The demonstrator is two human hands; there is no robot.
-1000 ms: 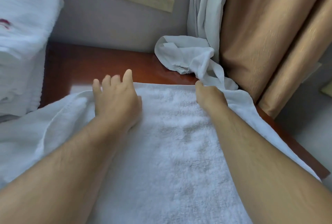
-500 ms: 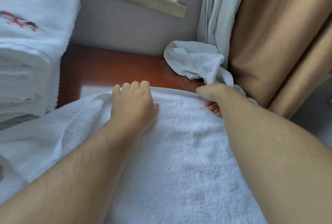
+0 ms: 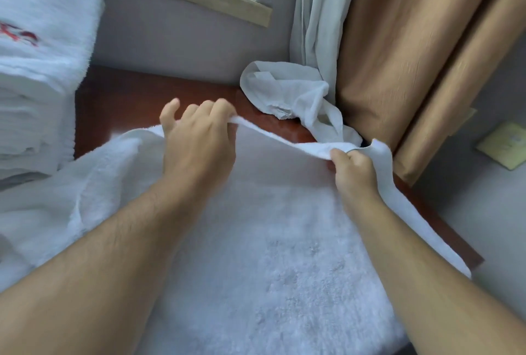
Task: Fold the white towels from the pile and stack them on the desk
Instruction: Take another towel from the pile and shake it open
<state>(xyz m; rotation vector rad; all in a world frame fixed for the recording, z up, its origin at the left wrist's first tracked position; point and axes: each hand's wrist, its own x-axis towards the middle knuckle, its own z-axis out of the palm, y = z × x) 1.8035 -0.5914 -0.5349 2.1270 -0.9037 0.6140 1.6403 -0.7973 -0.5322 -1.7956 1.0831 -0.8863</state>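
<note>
White towel (image 3: 270, 240) spread flat over red-brown desk (image 3: 136, 92), long axis running from far edge back toward viewer. Far hem lifted clear of desk — left hand (image 3: 199, 138) pinching it w/ thumb and forefinger, other fingers loose; right hand (image 3: 353, 166) curled tight round same hem nr far-right corner. Both grips at far end, so rest of towel lying nearer viewer than either hand; likely fold = hem drawn back along long axis. Hands about equally placed, left slightly farther out. Finished stack (image 3: 37, 70) left of towel; crumpled cloth (image 3: 290, 92) beyond it — just behind hem, touching curtain (image 3: 398, 41).
</note>
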